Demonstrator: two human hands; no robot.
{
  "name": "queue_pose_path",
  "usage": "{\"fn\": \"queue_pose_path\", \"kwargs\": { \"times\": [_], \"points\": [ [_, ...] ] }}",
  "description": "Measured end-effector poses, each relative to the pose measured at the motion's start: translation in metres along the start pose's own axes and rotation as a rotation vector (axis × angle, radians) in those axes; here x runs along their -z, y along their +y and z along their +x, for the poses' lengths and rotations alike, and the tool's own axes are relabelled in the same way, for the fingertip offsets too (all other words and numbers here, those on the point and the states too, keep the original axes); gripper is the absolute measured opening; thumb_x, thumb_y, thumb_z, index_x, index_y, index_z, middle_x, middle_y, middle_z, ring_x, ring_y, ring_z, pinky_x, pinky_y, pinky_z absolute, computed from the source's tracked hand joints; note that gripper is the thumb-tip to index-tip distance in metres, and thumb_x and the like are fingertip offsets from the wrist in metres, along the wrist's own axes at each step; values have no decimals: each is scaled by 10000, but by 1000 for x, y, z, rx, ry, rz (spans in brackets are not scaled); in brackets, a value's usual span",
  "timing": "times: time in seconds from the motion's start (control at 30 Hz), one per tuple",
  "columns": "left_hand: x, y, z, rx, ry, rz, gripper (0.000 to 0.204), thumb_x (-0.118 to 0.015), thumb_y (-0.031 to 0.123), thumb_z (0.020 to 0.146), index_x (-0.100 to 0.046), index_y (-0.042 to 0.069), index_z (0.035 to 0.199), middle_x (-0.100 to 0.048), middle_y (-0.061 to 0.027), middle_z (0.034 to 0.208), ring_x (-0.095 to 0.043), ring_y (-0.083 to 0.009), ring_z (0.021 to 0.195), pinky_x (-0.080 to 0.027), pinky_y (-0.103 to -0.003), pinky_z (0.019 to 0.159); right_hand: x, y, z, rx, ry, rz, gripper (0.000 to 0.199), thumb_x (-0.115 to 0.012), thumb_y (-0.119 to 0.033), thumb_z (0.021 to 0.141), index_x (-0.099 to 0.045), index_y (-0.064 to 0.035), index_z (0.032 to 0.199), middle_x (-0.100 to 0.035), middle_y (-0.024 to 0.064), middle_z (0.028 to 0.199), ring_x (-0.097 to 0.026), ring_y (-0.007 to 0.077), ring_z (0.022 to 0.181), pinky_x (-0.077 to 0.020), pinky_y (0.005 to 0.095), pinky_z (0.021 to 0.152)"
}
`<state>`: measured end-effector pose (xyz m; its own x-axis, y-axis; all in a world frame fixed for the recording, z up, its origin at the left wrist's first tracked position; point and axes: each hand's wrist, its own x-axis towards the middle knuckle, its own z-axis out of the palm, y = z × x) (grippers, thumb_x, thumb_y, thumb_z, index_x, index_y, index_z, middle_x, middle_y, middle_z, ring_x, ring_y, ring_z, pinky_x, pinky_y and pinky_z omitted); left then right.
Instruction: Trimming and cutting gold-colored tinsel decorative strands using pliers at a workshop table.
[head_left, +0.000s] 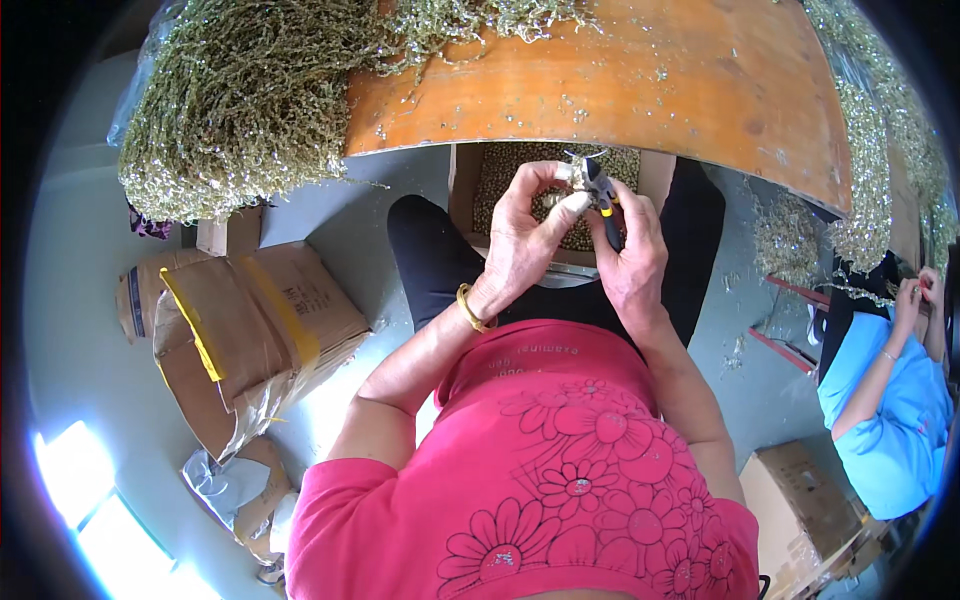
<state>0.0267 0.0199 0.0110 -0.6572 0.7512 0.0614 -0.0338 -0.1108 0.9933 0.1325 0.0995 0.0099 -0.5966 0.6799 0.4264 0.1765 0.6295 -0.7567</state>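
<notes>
On my feed the right hand [636,262] grips pliers [597,184] over a box of beads [658,188]; the left hand [524,226] pinches a tiny piece [578,171], I judge unfinished, at their tip. Strands [235,100] heap the surface [600,95]; how many are done, I can't tell.

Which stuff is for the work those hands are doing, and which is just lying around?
For the work, it seems:
pliers, in right fingers
something unclear, at left fingers
beads
perhaps strands

Lying about, probably:
left carton
right carton
</notes>
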Motion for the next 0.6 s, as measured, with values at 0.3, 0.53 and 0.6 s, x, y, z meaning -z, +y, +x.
{"fn": "queue_pose_path", "kwargs": {
  "times": [0.3,0.53,0.6],
  "points": [
    [8,2,6,-33,74,172,143,-531,28,803,-505,0,940,-533,-87,858,-493,-126,790,-431,-265,712,5,2,-1,58,-78,-118,413,-664,-2,700,-501,-27,1080,-533,108,817,-554,223,695,-461,313,613],
    [21,17,15,129,-61,115,148,-513,103,831,-496,-3,932,-522,-13,683,-452,-64,629,-404,-224,589,13,0,3,47,-147,-169,392,-661,-31,704,-509,-42,1065,-519,87,781,-543,217,679,-451,323,612],
    [28,17,16,174,-104,147,164,-532,133,833,-505,0,925,-533,-26,688,-462,-66,645,-400,-222,587,15,0,4,47,-174,-212,386,-659,-43,706,-513,-51,1063,-516,84,776,-543,220,681,-448,325,618]
  ]
}}
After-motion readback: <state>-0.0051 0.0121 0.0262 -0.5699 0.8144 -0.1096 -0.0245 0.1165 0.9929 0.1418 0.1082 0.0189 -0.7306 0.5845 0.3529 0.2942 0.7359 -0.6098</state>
